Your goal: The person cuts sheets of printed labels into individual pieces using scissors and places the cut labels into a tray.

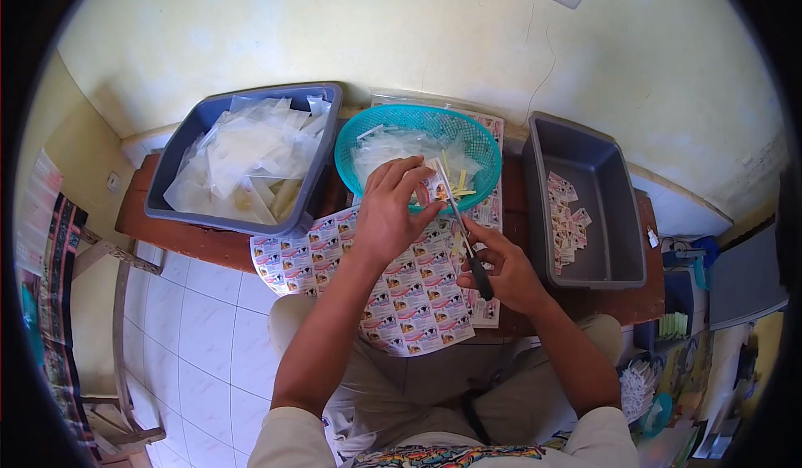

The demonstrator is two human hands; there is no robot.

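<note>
Right hand [508,274]: curled round the handles of the scissors [471,258], thumb uppermost, fingers bent beneath; a firm working hold. Blade gap too fine to judge. Scissors held above the middle of the tabletop [200,244], long axis running from the near edge toward the far edge, slightly askew to the left. Handles toward the near edge; tips toward the basket [494,163], over its near rim.

Left hand [389,209]: thumb and fingertips nearly together, pinching a small label piece [433,187] just beside the blades. Exact contact between blade and paper unclear.

Printed sheet [413,294] below both hands, its lower part overhanging the near edge. Basket, near the far edge, holds clear plastic scraps [388,152]; yellow strips [461,193] at its near rim.

Toward the tabletop's left end: grey bin [238,222] heaped with plastic bags [244,146]. Toward the right end: dark bin [603,226], small cut labels [568,227] gathered along its left side.
</note>
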